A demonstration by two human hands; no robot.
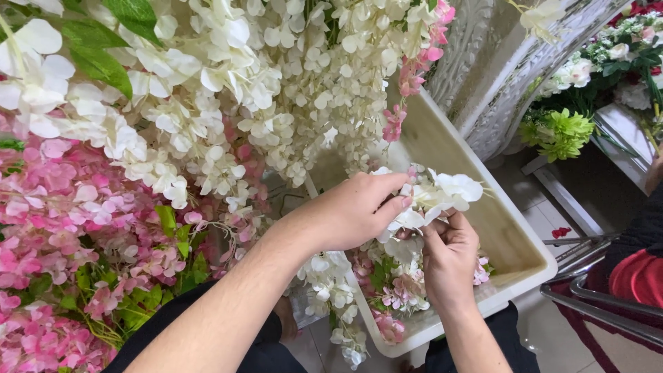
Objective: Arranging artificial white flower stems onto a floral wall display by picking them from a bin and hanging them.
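My left hand [356,211] and my right hand [449,259] meet over a cream rectangular planter box [514,249]. Both hands pinch the same cluster of white artificial blossoms [442,193], the left from above, the right from below. Under them, inside the box, lie more white and pink blossoms [387,283]. A large hanging mass of white flowers [228,90] fills the top left. Pink flowers with green leaves [76,228] crowd the left side.
A carved white pillar [497,76] stands behind the box. At the right are a green and white bouquet [566,124], a metal chair frame [601,304] with a red cushion, and tiled floor [545,214]. My dark trousers show at the bottom.
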